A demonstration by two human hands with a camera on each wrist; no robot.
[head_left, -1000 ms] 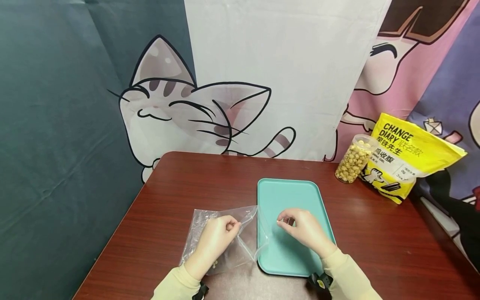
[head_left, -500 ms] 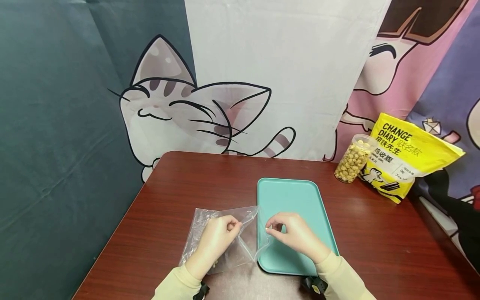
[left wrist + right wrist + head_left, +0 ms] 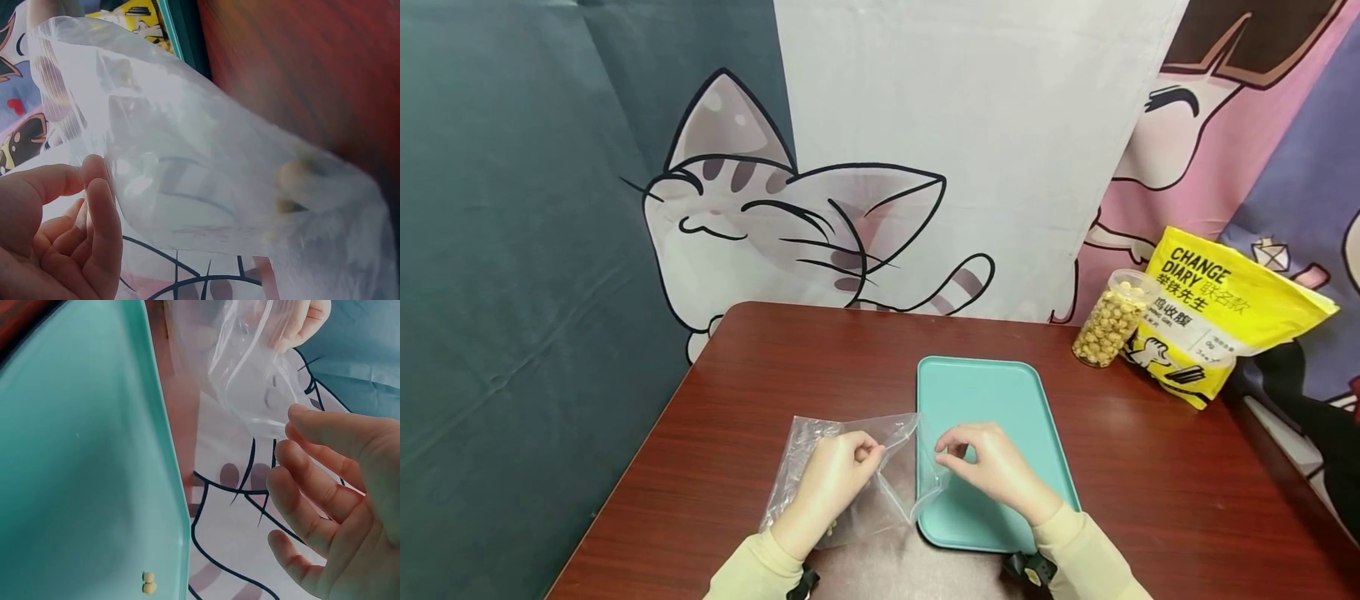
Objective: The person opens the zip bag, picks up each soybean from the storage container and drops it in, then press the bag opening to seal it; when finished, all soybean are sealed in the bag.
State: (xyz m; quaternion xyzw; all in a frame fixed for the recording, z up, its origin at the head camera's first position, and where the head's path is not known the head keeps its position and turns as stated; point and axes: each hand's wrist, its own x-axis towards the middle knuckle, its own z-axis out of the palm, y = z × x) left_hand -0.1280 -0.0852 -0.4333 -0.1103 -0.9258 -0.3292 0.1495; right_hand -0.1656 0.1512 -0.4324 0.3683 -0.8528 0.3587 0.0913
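Note:
A clear zip bag (image 3: 887,492) stands with its mouth spread toward the tray, a few small yellowish pieces (image 3: 294,181) low inside it. My left hand (image 3: 842,467) pinches the bag's rim between thumb and forefinger. Right at the mouth is my right hand (image 3: 992,467), thumb and fingers curved and apart with no piece showing between them. In the right wrist view its thumb tip overlaps the bag's edge. Beneath that hand lies a teal tray (image 3: 977,387). Two small yellow round pieces (image 3: 149,582) sit on the tray.
At the back right stand a clear jar (image 3: 1112,325) of yellow popcorn-like pieces and a large yellow snack pouch (image 3: 1210,308). A printed cloth (image 3: 1000,125) hangs behind the brown table (image 3: 820,358).
The right hand has moved left from over the tray to the bag's mouth, and the small pale piece seen at its fingertips earlier no longer shows there. The left hand keeps its grip.

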